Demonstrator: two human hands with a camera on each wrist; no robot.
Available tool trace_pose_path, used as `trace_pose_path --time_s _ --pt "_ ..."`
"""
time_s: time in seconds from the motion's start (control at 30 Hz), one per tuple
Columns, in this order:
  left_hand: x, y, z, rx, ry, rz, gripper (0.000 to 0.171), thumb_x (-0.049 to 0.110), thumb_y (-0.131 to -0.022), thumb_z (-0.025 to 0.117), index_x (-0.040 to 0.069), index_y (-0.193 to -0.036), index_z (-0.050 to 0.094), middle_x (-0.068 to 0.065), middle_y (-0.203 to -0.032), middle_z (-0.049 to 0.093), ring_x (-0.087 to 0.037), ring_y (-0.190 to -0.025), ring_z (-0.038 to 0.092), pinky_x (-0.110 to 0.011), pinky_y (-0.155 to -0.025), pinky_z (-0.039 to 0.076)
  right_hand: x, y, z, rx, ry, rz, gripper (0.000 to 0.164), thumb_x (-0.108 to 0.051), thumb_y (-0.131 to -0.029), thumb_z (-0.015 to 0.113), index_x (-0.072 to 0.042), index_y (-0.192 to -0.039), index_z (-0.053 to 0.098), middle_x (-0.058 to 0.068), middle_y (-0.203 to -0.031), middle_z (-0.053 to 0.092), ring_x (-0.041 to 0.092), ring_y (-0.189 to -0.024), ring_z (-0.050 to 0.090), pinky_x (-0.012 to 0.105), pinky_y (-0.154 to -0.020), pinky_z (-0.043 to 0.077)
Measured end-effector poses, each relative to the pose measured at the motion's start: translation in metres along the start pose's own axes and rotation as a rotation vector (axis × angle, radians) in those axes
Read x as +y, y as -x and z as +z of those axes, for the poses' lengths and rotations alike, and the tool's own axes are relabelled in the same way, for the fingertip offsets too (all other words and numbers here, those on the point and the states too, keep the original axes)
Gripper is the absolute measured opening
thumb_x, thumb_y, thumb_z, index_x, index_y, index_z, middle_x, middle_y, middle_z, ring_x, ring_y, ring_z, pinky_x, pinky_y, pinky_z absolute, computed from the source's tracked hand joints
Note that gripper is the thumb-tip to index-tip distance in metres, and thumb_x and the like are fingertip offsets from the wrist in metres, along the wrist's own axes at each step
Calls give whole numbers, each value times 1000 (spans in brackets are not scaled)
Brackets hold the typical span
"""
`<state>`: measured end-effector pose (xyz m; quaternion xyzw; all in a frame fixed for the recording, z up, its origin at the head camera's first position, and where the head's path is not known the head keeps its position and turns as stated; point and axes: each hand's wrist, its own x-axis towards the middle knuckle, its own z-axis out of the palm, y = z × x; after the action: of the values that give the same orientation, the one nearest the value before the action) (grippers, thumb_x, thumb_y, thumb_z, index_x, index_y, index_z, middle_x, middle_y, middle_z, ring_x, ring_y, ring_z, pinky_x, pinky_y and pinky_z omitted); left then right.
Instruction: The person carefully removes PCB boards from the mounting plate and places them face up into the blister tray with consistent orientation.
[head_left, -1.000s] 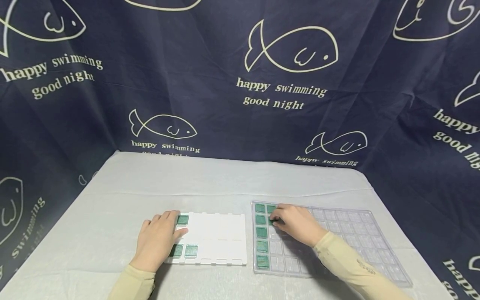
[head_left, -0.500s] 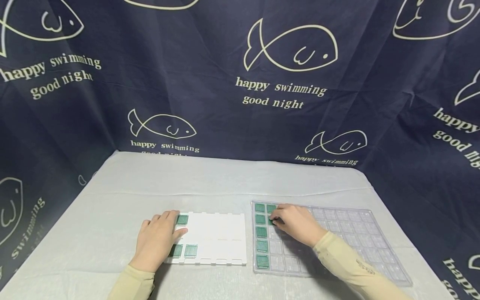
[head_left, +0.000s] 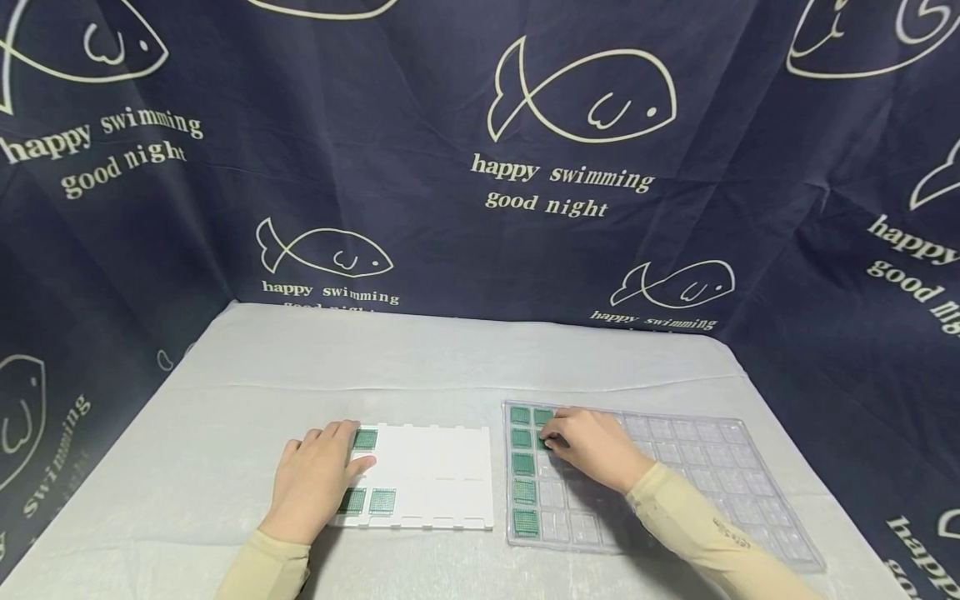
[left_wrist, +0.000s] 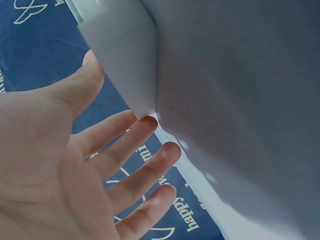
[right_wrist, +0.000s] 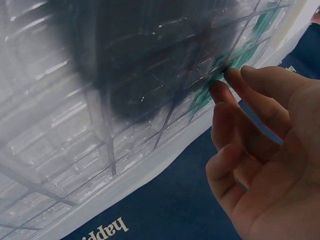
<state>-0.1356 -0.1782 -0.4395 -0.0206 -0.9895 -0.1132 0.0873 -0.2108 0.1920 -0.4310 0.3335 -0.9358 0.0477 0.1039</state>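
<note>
Next to nothing has moved since a second ago, bar a faint shift of the whole head view; your hands keep the same poses. Your right hand (head_left: 596,446), fingers curled, pinches a thin green square circuit board (head_left: 542,445), mostly hidden beneath your fingertips; it sits at the ten o'clock part of a clear, glossy plastic tray (head_left: 738,487) moulded into square pockets. Five green gridded squares (head_left: 523,492) line the tray's nine o'clock edge; another fills the top pocket of the next column. Your left hand (head_left: 309,483) grasps nothing; its fingers lie extended over the nine o'clock end of a smooth white rectangular board (head_left: 442,462) with notched long edges; green squares show on it at ten o'clock and, paired, at eight. The tray lies at its three o'clock, just apart, on a faintly creased white cloth (head_left: 375,358).
</note>
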Motion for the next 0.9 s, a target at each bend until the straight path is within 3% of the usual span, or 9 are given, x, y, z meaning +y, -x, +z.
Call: trace_pose_path --time_s 0.53,0.9 --pt "0 0 -1 -13 9 -1 59 38 -89 76 4 -134 61 -14 -127 69 -35 -107 65 -45 -81 43 -13 -4 -7 21 36 24 13 -18 -82 84 -21 -91 76 -8 -89 75 13 -81 72 31 -71 59" --pt "0 1 -1 5 7 9 58 38 -88 77 4 -132 62 -13 -125 70 -35 -105 65 -42 -79 42 -50 -17 -9 173 108 -85 15 -21 -80 86 -20 -90 74 -8 -81 70 10 -72 66 30 -69 54"
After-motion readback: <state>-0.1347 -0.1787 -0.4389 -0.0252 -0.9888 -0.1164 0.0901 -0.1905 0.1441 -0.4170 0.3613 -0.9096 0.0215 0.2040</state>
